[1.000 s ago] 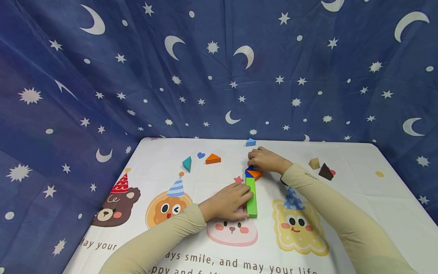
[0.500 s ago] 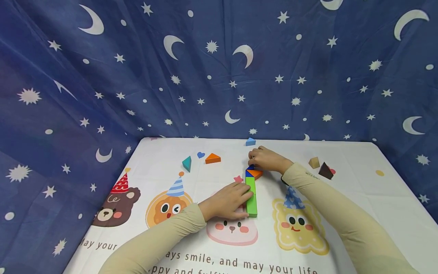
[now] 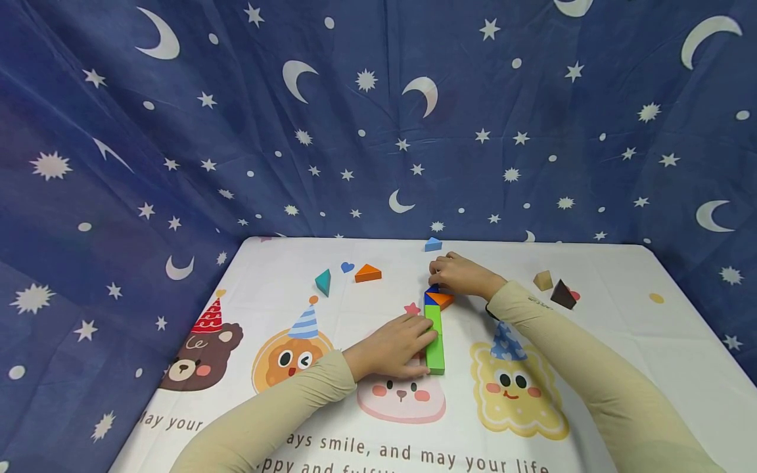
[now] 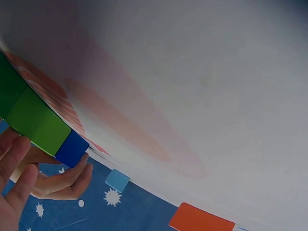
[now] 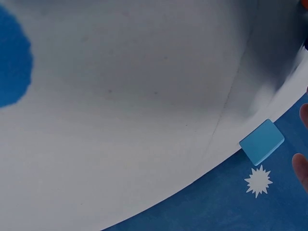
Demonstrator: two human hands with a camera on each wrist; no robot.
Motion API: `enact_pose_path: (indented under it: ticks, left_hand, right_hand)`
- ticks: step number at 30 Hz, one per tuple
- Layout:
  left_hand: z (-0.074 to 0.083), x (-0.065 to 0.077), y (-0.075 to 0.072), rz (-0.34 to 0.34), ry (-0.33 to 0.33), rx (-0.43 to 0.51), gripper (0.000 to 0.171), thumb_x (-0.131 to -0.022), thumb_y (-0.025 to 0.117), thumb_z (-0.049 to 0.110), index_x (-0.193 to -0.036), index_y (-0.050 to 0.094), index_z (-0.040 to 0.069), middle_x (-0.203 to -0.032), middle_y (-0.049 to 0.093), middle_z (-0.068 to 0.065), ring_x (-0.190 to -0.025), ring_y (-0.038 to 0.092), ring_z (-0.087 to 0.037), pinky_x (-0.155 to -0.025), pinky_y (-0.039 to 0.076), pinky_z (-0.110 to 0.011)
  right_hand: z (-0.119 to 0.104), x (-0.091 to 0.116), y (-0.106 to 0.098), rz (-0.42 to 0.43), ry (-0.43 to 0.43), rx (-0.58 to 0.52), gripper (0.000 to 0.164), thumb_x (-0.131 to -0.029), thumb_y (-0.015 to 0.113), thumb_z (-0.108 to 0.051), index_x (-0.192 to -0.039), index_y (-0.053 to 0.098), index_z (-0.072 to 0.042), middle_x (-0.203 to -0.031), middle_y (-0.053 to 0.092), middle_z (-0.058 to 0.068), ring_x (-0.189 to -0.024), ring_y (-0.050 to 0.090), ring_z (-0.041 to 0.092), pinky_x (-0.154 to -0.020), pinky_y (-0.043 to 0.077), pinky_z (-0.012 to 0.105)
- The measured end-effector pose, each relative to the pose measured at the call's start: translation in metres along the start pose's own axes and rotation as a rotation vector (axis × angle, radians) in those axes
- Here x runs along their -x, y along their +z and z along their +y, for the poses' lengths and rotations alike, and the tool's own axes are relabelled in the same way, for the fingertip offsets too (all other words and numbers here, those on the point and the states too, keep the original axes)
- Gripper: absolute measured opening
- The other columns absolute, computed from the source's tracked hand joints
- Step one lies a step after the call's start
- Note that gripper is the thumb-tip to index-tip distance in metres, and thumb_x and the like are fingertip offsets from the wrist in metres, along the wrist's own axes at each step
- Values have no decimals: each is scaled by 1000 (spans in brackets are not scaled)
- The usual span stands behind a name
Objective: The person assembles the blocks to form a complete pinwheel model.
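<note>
Two bright green rectangular blocks (image 3: 434, 351) lie end to end in a line on the tablecloth. My left hand (image 3: 395, 348) rests alongside them, its fairly straight fingertips on their left side and top. Beyond their far end sit dark blue triangular blocks (image 3: 429, 299) and an orange triangular block (image 3: 440, 301). My right hand (image 3: 464, 274) reaches in from the right with bent fingers, pinching the farthest dark blue triangular block, which it partly covers. In the left wrist view, fingers of the right hand (image 4: 65, 186) curl beside a dark blue block (image 4: 73, 148).
A light blue triangular block (image 3: 433, 245) stands near the table's far edge. To the left lie a teal block (image 3: 323, 282) and another orange triangular block (image 3: 368, 274). A tan block (image 3: 543, 282) and a dark brown block (image 3: 564, 296) lie at the right. A starry curtain (image 3: 378, 131) hangs behind.
</note>
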State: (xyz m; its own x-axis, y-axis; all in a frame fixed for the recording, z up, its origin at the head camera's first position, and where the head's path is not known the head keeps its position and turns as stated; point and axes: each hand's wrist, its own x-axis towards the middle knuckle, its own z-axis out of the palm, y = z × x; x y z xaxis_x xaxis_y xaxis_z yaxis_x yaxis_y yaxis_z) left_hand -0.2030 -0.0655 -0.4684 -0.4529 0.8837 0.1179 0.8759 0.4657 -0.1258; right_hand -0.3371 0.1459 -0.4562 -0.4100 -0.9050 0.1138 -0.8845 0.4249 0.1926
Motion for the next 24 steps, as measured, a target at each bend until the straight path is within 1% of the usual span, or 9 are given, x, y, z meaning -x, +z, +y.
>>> enact_pose_path:
  ticks: [4, 7, 12, 19, 24]
  left_hand:
    - [0, 0, -1, -4, -3, 10, 53, -85, 53, 55, -119, 50, 15, -122, 50, -3, -117, 49, -17, -110, 33, -30]
    - [0, 0, -1, -3, -4, 17, 52, -85, 54, 54, -118, 50, 15, -122, 50, -3, -116, 49, -17, -110, 33, -30]
    - [0, 0, -1, -8, -7, 20, 52, -85, 54, 55, -119, 50, 15, -122, 50, -2, -117, 49, -17, -110, 33, -30]
    - [1, 0, 0, -18, -12, 19, 53, -86, 53, 55, -121, 49, 15, -124, 50, -3, -118, 49, -17, -110, 34, -30]
    - [2, 0, -1, -23, -13, 22, 52, -86, 53, 54, -121, 49, 15, -124, 50, -3, -119, 49, -17, -111, 33, -31]
  right_hand:
    - [0, 0, -1, -17, 10, 0, 14, -80, 73, -14, -93, 72, -20, -93, 65, 3, -86, 59, 19, -80, 49, 37]
    - [0, 1, -2, -36, 34, -11, 20, -79, 74, -14, -99, 71, -20, -96, 66, 3, -88, 60, 19, -83, 50, 38]
    - [2, 8, -4, -38, 76, -16, 29, -78, 76, -16, -106, 67, -17, -98, 66, 4, -91, 61, 20, -87, 50, 42]
    - [5, 30, -8, -32, 151, 8, 39, -76, 77, -19, -112, 65, -13, -104, 65, 7, -97, 62, 24, -91, 48, 46]
    - [9, 54, -10, 19, 185, 41, 41, -75, 78, -21, -112, 64, -12, -103, 65, 7, -97, 61, 24, -89, 48, 46]
